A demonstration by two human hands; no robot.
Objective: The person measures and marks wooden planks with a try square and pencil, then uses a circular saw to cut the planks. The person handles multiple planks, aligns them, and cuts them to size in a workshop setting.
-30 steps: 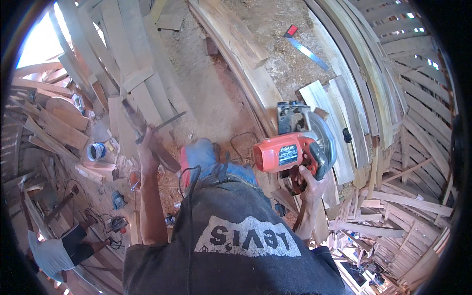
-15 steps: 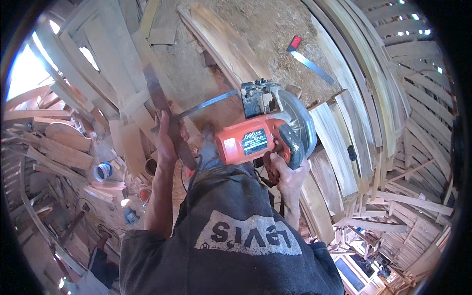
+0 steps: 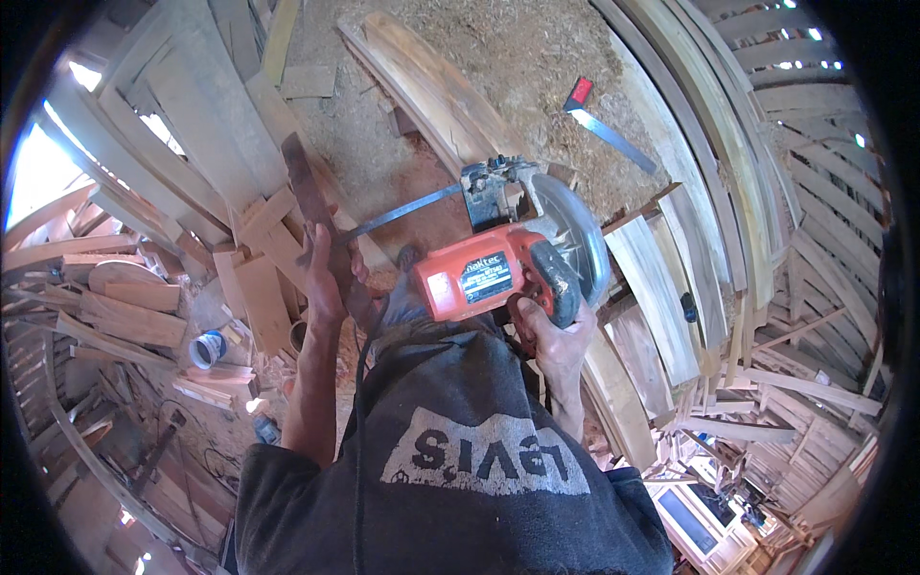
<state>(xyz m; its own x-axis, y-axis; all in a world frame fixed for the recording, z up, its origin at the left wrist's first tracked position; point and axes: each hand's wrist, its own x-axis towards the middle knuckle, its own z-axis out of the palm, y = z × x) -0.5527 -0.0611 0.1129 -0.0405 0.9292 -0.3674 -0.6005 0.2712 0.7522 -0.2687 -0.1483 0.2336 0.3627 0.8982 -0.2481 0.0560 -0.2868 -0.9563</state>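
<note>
R hand (image 3: 556, 343) wrapped round circ. saw (image 3: 503, 259), frame ctr, prob. to bear its wt. L hand (image 3: 331, 275), left of ctr, clasped about dark wood strip (image 3: 305, 180); metal bar (image 3: 407, 209) runs strip to saw, so two-handed hold likely steadies both.

Metal strip (image 3: 407, 209) crosses gap between dark bar (image 3: 305, 182) and saw (image 3: 470, 273); clearance unclear.
</note>
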